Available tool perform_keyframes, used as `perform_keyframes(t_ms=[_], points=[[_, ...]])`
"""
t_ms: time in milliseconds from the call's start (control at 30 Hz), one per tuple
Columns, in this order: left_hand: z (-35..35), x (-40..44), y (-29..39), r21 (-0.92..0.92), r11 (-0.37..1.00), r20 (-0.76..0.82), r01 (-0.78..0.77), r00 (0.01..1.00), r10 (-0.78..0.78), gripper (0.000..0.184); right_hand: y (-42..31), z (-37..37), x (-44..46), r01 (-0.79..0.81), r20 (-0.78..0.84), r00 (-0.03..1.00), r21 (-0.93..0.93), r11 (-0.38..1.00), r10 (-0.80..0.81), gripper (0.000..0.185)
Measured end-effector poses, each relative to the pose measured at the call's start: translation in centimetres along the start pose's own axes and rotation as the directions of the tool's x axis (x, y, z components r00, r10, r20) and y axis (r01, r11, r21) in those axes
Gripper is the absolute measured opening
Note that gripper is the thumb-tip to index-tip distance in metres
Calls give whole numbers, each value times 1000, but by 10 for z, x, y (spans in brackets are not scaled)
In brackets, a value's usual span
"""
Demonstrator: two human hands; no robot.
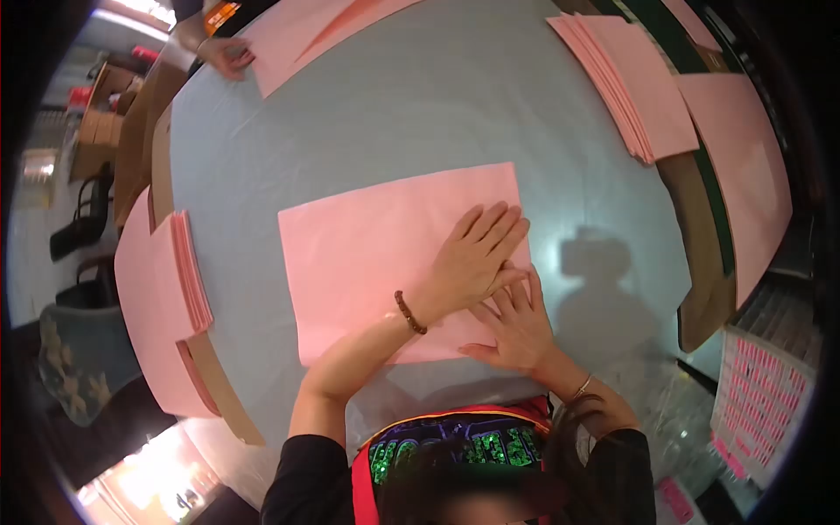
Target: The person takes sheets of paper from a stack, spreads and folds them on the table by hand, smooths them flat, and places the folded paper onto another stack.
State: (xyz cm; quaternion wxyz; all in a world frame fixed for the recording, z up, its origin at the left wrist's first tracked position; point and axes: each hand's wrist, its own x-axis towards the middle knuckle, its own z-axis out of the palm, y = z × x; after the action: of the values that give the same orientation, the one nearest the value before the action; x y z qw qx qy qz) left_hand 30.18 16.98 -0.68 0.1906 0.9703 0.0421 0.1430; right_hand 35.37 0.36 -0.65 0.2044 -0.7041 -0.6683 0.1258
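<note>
A flat pink sheet [367,254], paper or cloth I cannot tell which, lies on the table in front of me. My left hand [472,267], with a beaded bracelet at the wrist, rests flat on its right part, fingers stretched toward the far right edge. Just below it, my right hand [518,328] lies with fingers spread on the sheet's near right edge. The two hands meet, with the left thumb close to the right fingertips. Neither hand grips anything.
A pale blue cover lies over the table [420,114]. Stacked pink sheets stand at the left [184,271] and the far right [630,87]. At the far left, another person's hand [227,57] touches a pink sheet [306,35]. Chairs [83,210] and boxes are beyond the left edge.
</note>
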Motion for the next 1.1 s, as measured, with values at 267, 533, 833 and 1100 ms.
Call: perform_keyframes(t_ms=[267,533,833,1100], points=[[-7,-11,-45,84,996,-44,-26,999,30,55,-8,-1,2,-42,-1,999,-92,995,42,75],[-23,-63,-36,156,914,-158,375,923,-351,59,-12,-3,1,-5,17,1000,-132,991,7,78],[-67,-140,-88,328,699,-222,635,771,-597,58,-4,7,-6,38,55,998,-265,963,-25,68],[5,-104,69,-189,903,-131,387,901,-413,75,-6,10,-4,37,125,992,-404,914,15,64]])
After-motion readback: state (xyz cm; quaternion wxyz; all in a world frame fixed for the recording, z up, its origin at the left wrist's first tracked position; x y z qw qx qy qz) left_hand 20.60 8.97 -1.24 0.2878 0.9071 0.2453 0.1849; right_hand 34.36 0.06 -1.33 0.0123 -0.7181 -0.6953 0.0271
